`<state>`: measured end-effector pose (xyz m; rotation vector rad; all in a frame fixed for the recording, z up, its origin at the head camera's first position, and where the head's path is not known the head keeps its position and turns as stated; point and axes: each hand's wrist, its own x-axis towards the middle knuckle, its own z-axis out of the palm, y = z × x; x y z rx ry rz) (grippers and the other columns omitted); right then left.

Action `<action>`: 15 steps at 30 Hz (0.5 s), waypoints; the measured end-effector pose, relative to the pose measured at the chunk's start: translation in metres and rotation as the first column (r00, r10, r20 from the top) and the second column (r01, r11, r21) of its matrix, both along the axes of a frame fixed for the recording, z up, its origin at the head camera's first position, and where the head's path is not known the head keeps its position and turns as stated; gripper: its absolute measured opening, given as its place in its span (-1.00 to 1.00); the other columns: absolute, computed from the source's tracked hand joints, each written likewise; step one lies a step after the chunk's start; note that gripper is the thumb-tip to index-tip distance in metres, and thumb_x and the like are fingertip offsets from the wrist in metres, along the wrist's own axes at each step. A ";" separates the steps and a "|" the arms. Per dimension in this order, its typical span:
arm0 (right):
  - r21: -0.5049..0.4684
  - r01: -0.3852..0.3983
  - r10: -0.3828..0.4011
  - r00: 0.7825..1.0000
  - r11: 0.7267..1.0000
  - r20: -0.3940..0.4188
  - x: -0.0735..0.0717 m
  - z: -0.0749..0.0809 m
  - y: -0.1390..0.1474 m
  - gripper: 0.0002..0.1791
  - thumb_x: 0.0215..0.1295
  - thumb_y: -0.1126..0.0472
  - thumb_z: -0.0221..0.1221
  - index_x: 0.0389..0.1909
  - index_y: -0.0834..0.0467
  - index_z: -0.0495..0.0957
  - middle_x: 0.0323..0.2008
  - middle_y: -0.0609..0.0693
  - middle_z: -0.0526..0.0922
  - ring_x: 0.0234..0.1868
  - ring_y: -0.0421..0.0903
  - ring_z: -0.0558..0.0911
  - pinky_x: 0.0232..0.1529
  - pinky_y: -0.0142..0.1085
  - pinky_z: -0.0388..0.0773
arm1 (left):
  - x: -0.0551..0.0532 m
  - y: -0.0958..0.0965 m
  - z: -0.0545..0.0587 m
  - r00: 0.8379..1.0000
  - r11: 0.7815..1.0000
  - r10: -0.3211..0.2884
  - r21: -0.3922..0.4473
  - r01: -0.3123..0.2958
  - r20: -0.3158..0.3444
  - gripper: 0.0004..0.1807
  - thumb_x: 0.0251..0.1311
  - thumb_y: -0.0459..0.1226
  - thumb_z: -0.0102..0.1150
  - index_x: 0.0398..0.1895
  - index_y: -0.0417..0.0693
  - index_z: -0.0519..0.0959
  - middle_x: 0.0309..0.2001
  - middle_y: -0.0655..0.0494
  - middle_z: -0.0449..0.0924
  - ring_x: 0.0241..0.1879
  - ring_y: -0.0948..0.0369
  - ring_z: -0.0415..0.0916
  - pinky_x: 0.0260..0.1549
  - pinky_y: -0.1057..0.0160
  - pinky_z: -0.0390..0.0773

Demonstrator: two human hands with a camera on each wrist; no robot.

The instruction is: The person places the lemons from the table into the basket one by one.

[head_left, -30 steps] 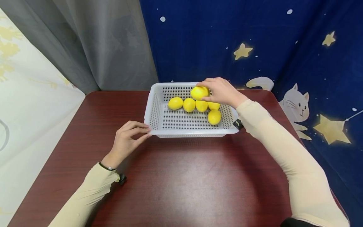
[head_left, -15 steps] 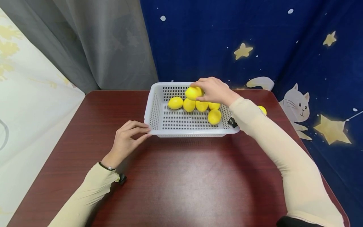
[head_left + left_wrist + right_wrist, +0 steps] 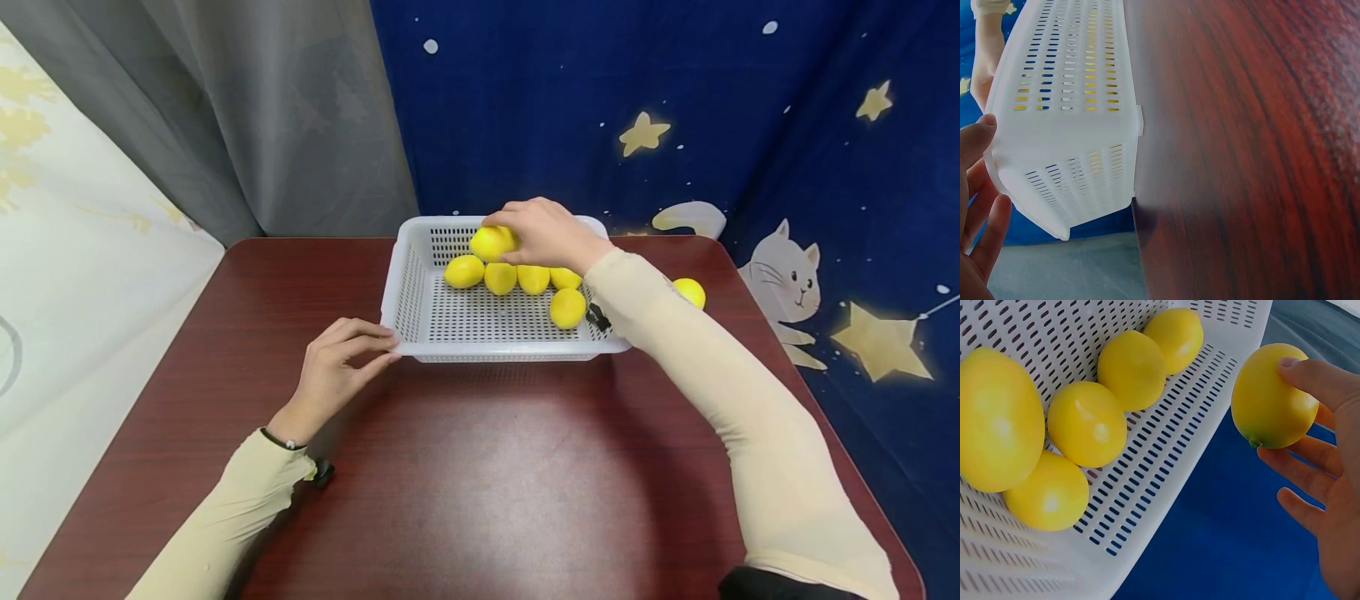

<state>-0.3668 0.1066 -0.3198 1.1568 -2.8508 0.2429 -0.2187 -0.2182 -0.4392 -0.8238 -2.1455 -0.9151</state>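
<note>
A white perforated plastic basket (image 3: 510, 350) sits on the table with several yellow lemons inside, most in a row along its back and one lemon (image 3: 567, 309) closer to the front right. At the basket's front left corner, my left hand (image 3: 335, 367) pinches the rim between thumb and fingers; the left wrist view shows those fingertips at the basket wall (image 3: 1060, 131). Over the back of the basket my right hand (image 3: 551, 233) grips a lemon (image 3: 491, 243) with thumb and fingers. In the right wrist view this lemon (image 3: 1269, 400) has a greenish tip.
Another lemon (image 3: 688, 292) lies on the dark red wooden table (image 3: 480, 467) to the right of the basket, beside the right sleeve. Grey and blue curtains (image 3: 525, 108) hang right behind the table's far edge.
My right hand has moved left across the back of the basket with its lemon. The lemon on the table at right has come into view from behind the sleeve. The left hand stays put.
</note>
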 end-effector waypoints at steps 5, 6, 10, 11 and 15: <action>0.023 -0.012 0.012 1.000 1.000 0.009 -0.001 0.000 -0.009 -0.39 0.23 -0.06 0.32 0.30 -0.04 0.47 0.13 0.00 0.62 0.05 0.04 0.55 0.24 -0.06 0.42 | 0.000 0.000 0.000 1.000 1.000 0.002 -0.004 -0.002 0.009 -0.64 -0.23 -0.41 0.60 -0.25 -0.02 0.79 -0.21 0.14 0.75 -0.18 0.20 0.58 -0.07 0.53 0.43; 0.028 -0.016 0.016 1.000 0.999 0.012 -0.001 -0.001 -0.011 -0.39 0.23 -0.06 0.33 0.30 -0.04 0.47 0.12 0.00 0.62 0.04 0.04 0.54 0.24 -0.06 0.42 | 0.000 0.000 0.000 1.000 1.000 0.003 -0.005 -0.003 0.010 -0.64 -0.23 -0.41 0.60 -0.25 -0.02 0.79 -0.20 0.14 0.75 -0.18 0.20 0.58 -0.06 0.54 0.43; 0.051 -0.039 0.039 0.999 0.998 0.008 0.000 -0.003 -0.020 -0.39 0.22 -0.04 0.34 0.29 -0.02 0.49 0.08 0.01 0.63 0.01 0.04 0.55 0.22 -0.05 0.43 | 0.000 -0.001 -0.001 1.000 1.000 0.006 -0.006 -0.006 0.012 -0.64 -0.23 -0.41 0.60 -0.25 -0.03 0.79 -0.20 0.14 0.75 -0.17 0.19 0.59 -0.04 0.55 0.43; 0.055 -0.046 0.046 0.999 0.997 0.007 0.000 -0.004 -0.023 -0.40 0.22 -0.03 0.34 0.28 -0.01 0.49 0.09 0.00 0.63 0.03 0.04 0.55 0.23 -0.05 0.42 | -0.001 -0.001 -0.001 1.000 1.000 0.007 -0.007 -0.007 0.012 -0.65 -0.23 -0.41 0.60 -0.26 -0.03 0.79 -0.20 0.15 0.75 -0.17 0.19 0.59 -0.03 0.55 0.43; 0.071 -0.074 0.074 0.997 0.995 0.003 0.000 -0.008 -0.031 -0.41 0.22 -0.01 0.34 0.28 -0.01 0.50 0.15 0.00 0.62 0.09 0.02 0.57 0.31 -0.05 0.38 | -0.001 -0.001 -0.002 1.000 1.000 0.010 -0.012 -0.010 0.018 -0.64 -0.23 -0.40 0.60 -0.25 -0.02 0.79 -0.20 0.15 0.75 -0.16 0.19 0.59 -0.03 0.55 0.43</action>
